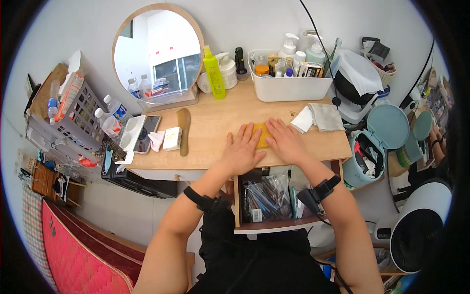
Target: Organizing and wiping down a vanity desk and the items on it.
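Note:
A flat yellow cloth or sponge (262, 135) lies on the light wooden dressing table (227, 114) near its front edge. My left hand (241, 150) rests palm down on the tabletop, its fingertips at the cloth's left side. From the other side my right hand (286, 141) lies flat over the cloth's right edge, fingers stretched out. Neither hand grips anything. Below my forearms a drawer (238, 202) is pulled out, with plastic-bagged items (270, 196) inside. To the right of my right hand are a white folded cloth (302, 119) and a grey one (326, 117).
Left on the table are a comb (184, 130), a small box (172, 138), a phone (147, 134) and plastic bottles (109, 125). Behind stand a round mirror (158, 55), a yellow-green bottle (214, 73) and a white bin (293, 90). A lidded trash can (361, 172) sits right; a black cable (318, 33) hangs down.

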Demonstrator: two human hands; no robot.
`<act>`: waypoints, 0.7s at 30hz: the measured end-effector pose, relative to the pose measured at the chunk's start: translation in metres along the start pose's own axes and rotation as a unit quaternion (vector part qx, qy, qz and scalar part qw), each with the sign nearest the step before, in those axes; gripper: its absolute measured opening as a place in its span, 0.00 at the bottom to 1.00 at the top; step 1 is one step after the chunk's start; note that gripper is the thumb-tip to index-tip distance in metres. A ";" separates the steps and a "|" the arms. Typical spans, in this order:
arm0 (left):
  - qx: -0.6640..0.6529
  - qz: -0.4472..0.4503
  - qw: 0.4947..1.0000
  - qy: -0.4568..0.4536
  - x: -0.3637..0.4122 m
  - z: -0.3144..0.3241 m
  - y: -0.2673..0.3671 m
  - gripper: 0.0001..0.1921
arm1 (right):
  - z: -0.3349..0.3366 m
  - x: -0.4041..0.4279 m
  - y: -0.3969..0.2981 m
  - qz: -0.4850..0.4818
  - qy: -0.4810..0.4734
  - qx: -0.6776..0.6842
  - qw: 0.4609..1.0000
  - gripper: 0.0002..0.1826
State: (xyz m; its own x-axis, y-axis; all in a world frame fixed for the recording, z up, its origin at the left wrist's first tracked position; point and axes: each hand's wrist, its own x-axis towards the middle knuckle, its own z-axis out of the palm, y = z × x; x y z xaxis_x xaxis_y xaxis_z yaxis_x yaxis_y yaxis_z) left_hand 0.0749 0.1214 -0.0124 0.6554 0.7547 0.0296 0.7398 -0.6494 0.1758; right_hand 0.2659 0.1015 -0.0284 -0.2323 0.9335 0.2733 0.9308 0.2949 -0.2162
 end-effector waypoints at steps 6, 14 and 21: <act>0.005 0.001 1.000 -0.008 0.000 -0.005 -0.007 0.38 | -0.005 0.006 -0.004 -0.007 -0.008 -0.019 1.000 0.28; -0.033 -0.014 0.998 0.047 -0.005 -0.005 0.002 0.37 | -0.018 0.006 -0.007 -0.004 -0.012 0.020 1.000 0.30; -0.019 -0.012 0.998 0.052 -0.013 0.008 -0.004 0.36 | -0.002 0.006 -0.043 -0.069 -0.002 -0.015 0.998 0.31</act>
State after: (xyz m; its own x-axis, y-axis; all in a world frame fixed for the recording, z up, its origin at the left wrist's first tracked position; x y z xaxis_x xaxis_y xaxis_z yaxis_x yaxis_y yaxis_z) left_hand 0.0649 0.1135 -0.0214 0.6164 0.7772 0.1266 0.7477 -0.6281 0.2152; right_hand 0.2251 0.0937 -0.0159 -0.3590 0.8857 0.2945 0.8983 0.4135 -0.1486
